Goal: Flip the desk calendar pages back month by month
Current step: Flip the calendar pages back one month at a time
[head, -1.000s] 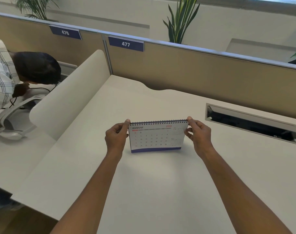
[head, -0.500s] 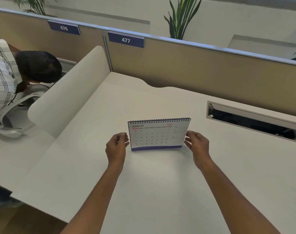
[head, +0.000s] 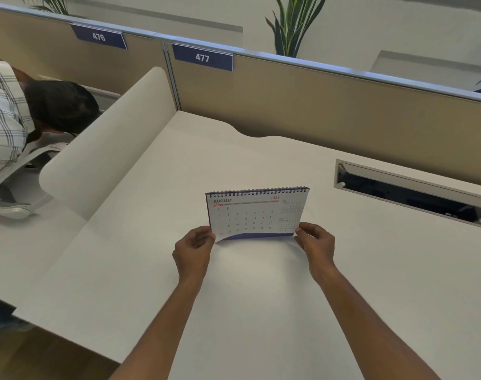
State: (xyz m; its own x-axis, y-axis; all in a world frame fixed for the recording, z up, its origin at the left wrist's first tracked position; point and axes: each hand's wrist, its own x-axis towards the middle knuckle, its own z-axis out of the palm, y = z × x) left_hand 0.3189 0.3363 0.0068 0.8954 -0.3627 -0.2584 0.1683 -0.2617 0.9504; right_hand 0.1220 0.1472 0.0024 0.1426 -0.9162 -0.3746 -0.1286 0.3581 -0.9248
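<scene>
step: lifting the AUGUST page [head: 254,215] of the calendar [head: 257,191] off its stand. Bottom edge is peeled up and bowed, blue base strip curving with it. Flip not yet over the spiral [head: 258,191].
calendar: stands on the desk [head: 261,311], mid-desk, front facing the wearer, cable tray [head: 409,193] well apart to its right.
left hand [head: 192,252]: pinched on the page's lower left corner, thumb and fingers closed on the paper edge.
right hand [head: 316,246]: pinched on the lower right corner, same grip, mirrored.
next move (judgement): swing the bottom edge up and back over the spiral, both corners together so the page doesn't skew or tear at the holes. Stand is unheld, so it may slide or tip back if the pull gets too strong. Then regrip the next page down.
progress (judgement): August is showing, cannot tell how many pages are already flipped or how many months the job covers.
hidden: page under August, back of the stand and its foot. Fingertips behind the paper are out of sight.
hard to read: the small side months and the weekday row are blurry, date grid only partly legible.
cut off: neighbour [head: 20,116] at the left desk is partly cropped, behind the divider [head: 102,149]. Both forearms run off the bottom edge.
</scene>
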